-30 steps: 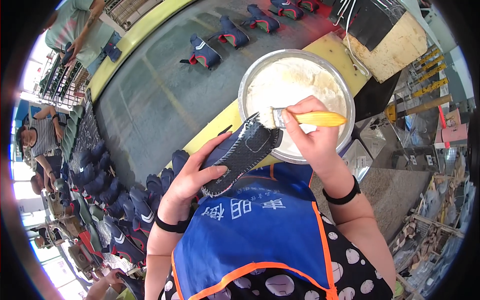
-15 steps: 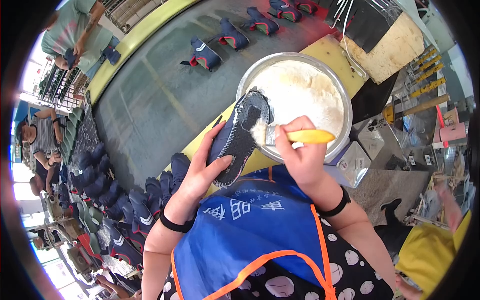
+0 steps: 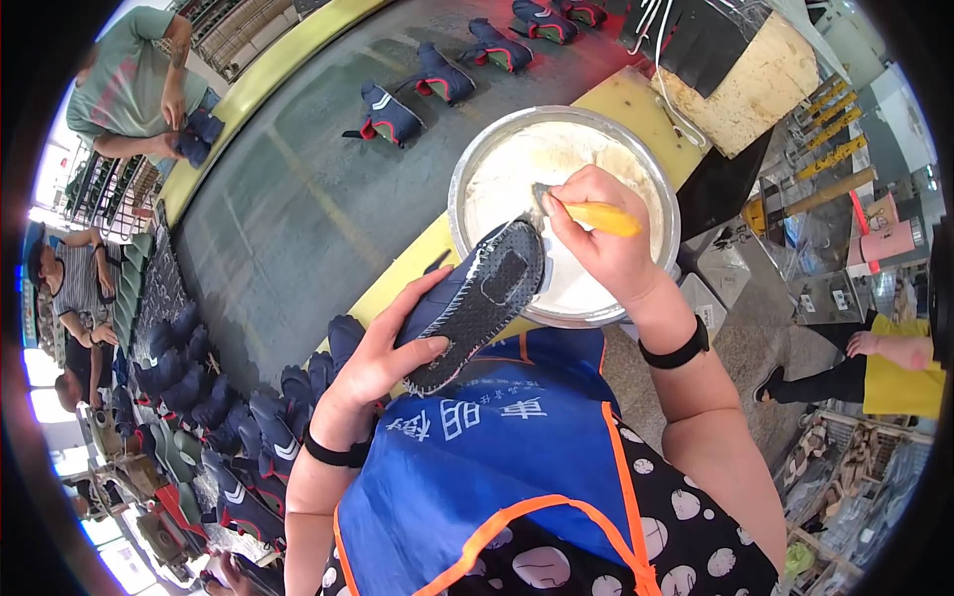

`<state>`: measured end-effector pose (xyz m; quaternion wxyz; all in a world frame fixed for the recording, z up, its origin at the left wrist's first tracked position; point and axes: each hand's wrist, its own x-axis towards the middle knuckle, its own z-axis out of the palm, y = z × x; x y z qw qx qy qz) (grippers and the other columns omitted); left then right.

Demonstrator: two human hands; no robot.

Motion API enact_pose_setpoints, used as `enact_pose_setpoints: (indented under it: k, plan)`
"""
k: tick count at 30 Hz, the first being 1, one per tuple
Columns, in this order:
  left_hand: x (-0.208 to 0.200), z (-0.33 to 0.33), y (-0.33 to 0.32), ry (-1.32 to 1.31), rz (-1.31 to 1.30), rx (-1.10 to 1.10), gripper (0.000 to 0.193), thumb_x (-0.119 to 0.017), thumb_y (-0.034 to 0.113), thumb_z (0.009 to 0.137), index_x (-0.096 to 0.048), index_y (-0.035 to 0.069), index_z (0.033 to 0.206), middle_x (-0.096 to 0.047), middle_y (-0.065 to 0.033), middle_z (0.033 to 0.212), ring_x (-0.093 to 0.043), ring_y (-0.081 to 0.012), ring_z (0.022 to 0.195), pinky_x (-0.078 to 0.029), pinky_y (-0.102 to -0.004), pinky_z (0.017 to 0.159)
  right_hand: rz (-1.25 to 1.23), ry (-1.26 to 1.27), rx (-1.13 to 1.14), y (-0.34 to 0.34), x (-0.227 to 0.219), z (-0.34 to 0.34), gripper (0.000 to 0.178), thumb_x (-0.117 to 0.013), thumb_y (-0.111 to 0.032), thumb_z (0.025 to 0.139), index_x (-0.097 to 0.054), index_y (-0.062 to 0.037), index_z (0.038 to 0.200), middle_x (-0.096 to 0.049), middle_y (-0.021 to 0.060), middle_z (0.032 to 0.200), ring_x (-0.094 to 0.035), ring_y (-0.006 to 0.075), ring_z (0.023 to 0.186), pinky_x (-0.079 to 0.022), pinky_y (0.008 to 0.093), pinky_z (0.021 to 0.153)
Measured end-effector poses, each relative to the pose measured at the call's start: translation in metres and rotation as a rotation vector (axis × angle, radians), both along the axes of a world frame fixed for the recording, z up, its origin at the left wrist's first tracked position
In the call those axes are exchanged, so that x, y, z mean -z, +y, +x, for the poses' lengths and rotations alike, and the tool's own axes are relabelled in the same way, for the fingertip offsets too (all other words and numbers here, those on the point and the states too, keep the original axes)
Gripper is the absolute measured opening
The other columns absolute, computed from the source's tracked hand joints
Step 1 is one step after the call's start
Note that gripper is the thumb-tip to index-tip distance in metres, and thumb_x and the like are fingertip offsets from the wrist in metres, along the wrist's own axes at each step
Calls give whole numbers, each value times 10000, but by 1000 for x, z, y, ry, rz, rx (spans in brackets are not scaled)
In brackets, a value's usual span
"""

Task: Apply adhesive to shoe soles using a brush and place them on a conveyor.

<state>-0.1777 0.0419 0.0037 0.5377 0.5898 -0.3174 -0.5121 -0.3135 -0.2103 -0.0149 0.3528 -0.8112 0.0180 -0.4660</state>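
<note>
Head view, single moment, catalogued. Left hand (image 3: 383, 363): fingers (image 3: 422, 348) wrapped about a dark shoe upper (image 3: 477, 298), held sole-side up and tilted, toe end reaching over the rim of a round metal basin (image 3: 459, 194). Right hand (image 3: 601, 243): fingers (image 3: 566, 204) closed tight on the yellow handle of a brush (image 3: 601, 219), bristle end pressed to the toe of the shoe upper, just beyond the left fingers. Basin holding pale, creamy paste (image 3: 527, 164), set on a yellow surface (image 3: 621, 99) directly beneath both hands. Black wristbands on both wrists; blue apron (image 3: 477, 467) with orange trim below the hands, over a black dotted garment. Grey conveyor belt (image 3: 288, 209) beyond the left fingers, bearing several dark blue shoes (image 3: 388, 114) spaced well apart. Further dark shoes massed in rows (image 3: 199, 397) to the left of the left wrist. Other persons at the far left edge, one in a green shirt (image 3: 124, 84) handling a dark shoe; another in yellow (image 3: 899, 363) at the right edge.
</note>
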Motion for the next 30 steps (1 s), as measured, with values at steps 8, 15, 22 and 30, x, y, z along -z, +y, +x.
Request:
enact_pose_setpoints:
  k: [8,15,22,30]
  plan:
    - [-11,-14,1,-994,87,-155,835,-727,67,719,-366,9,1470,-568,-215,1237,-591,-341,1165,-491,-389,953,-30,-37,154,-6,-11,-20,203,-740,21,841,-658,6,1026,-679,114,921,-659,201,797,-511,287,693]
    - [11,24,12,-970,74,-425,856,-746,133,727,-346,47,1479,-603,-208,1116,-649,-344,959,-527,-398,868,280,43,334,-6,1,-42,137,-698,14,891,-657,28,1021,-655,75,945,-615,106,821,-487,221,734]
    - [93,182,-5,-122,361,-809,740,-594,283,879,-273,119,1525,-621,-156,1177,-661,-227,918,-544,-363,697,531,70,381,-26,16,-48,112,-648,22,930,-629,19,1040,-622,53,964,-605,94,878,-498,229,786]
    - [205,289,-79,-684,527,-911,923,-648,433,856,-127,236,1591,-513,-300,1374,-565,-454,1207,-459,-468,1023,512,96,444,-35,18,-54,110,-613,42,940,-599,21,1048,-584,45,958,-592,85,868,-489,223,794]
